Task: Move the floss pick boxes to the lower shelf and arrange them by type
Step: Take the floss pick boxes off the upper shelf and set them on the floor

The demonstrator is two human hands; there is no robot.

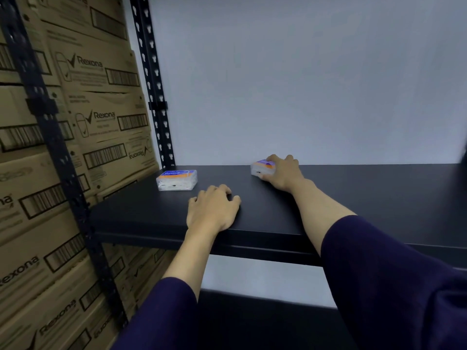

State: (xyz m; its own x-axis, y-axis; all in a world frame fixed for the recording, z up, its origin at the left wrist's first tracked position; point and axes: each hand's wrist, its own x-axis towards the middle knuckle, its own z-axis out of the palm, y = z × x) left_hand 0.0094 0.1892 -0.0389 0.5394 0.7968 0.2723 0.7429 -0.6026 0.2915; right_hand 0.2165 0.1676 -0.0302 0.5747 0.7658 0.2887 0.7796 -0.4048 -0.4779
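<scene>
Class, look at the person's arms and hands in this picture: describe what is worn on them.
Both arms wear long dark purple sleeves, the left sleeve and the right sleeve, each pushed up so the forearm is bare. The left hand and right hand are bare: no gloves, and no rings or watch that I can see.

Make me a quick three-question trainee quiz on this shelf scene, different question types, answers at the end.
1. True or false: the right hand grips a floss pick box.
2. Multiple choice: the second floss pick box lies (A) at the black shelf's left end near the upright post, (B) under the left hand, (C) on the cartons.
3. Fill in: the left hand's fingers rest on the ____.

Key: 1 true; 2 A; 3 shelf.
</scene>
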